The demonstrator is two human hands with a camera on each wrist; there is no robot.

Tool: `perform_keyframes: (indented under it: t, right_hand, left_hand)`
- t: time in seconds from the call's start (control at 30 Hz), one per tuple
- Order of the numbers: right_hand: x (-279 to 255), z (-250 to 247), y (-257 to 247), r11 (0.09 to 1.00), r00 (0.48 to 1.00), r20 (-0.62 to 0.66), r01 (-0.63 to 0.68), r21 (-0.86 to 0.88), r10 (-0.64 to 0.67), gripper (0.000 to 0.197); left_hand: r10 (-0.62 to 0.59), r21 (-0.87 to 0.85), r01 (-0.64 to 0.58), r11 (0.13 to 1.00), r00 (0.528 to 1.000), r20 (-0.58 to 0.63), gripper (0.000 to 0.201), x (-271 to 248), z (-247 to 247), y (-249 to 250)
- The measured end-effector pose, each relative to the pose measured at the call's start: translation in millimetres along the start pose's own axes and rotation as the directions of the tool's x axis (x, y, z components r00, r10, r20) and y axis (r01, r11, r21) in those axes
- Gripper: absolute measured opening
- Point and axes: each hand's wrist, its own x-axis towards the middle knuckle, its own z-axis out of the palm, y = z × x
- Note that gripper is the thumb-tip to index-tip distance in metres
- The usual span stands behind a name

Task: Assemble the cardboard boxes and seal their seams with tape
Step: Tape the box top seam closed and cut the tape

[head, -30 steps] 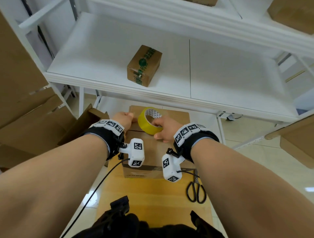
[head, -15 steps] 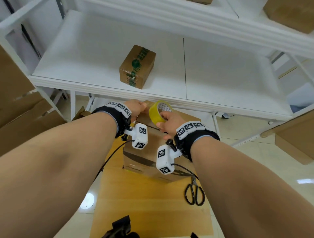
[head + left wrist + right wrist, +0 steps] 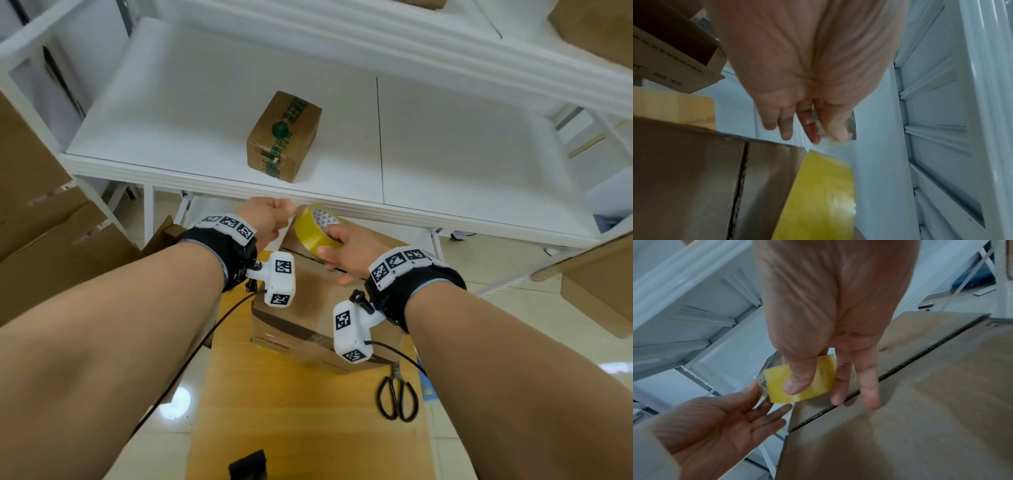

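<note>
Hands lifted, left hand (image 3: 267,219) now pinching tape roll (image 3: 317,228) end

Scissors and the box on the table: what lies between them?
Only bare table, as the head view shows. The scissors lie apart from the box, just off its near right corner.

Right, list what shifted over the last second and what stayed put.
The right hand lifted the yellow tape roll off the cardboard box, toward the shelf edge; the left hand rose beside it, its thumb and fingers at the tape's free end. The scissors and the taped small box on the shelf did not move.
</note>
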Motion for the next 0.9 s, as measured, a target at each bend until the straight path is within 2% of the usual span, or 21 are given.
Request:
perform_keyframes:
  t: [0.1, 0.23, 0.27, 0.37, 0.4, 0.47, 0.53, 0.63, 0.73, 0.8, 0.9]
  right_hand:
    - [2, -1, -6, 0.998, 0.999, 0.002, 0.052, -0.037, -0.052, 0.045]
    - [2, -3, -9, 0.986, 0.989, 0.003, 0.148, -0.072, -0.148, 0.032]
    - [3, -3, -8, 0.987, 0.988, 0.008, 0.151, -0.056, -0.151, 0.037]
    - [9, -2, -1, 0.977, 0.983, 0.007, 0.184, -0.110, -0.185, 0.081]
    - [11, 0, 1, 0.969, 0.981, -0.004, 0.192, -0.156, -0.195, 0.088]
    - [14, 5, 4, 0.961, 0.975, -0.064, 0.195, -0.197, -0.211, 0.079]
    - [18, 13, 8, 0.969, 0.961, -0.152, 0.210, -0.131, -0.229, 0.064]
    - [20, 25, 8, 0.973, 0.937, -0.264, 0.226, -0.047, -0.230, 0.054]
    - [21, 35, 2, 0.964, 0.937, -0.337, 0.169, 0.203, -0.093, 0.047]
    - [20, 36, 0, 0.920, 0.940, -0.340, 0.116, 0.374, 0.020, 0.045]
    - [22, 33, -2, 0.889, 0.950, -0.305, 0.086, 0.450, 0.062, 0.042]
  left_hand:
    - [0.023, -0.130, -0.044, 0.991, 0.987, -0.159, 0.021, -1, 2, 0]
    - [-0.042, -0.234, 0.006, 0.972, 0.988, -0.150, 0.029, -10, 3, 6]
    - [-0.070, -0.225, 0.036, 0.974, 0.987, -0.145, 0.029, -12, 4, 7]
    - [-0.108, -0.180, 0.088, 0.980, 0.988, -0.108, 0.029, -20, 7, 4]
    - [-0.119, -0.200, 0.094, 0.975, 0.986, -0.120, 0.029, -22, 7, 1]
    - [-0.116, -0.253, 0.081, 0.964, 0.985, -0.129, 0.024, -20, 5, -4]
    - [-0.121, -0.283, 0.082, 0.956, 0.985, -0.122, 0.022, -20, 5, -8]
    - [-0.097, -0.261, 0.063, 0.963, 0.988, -0.120, 0.020, -19, 9, -4]
    - [-0.131, -0.300, 0.096, 0.949, 0.986, -0.100, 0.028, -20, 4, 1]
    - [-0.162, -0.355, 0.120, 0.927, 0.982, -0.094, 0.027, -18, -1, 0]
    - [-0.173, -0.350, 0.126, 0.928, 0.979, -0.105, 0.019, -18, -4, -4]
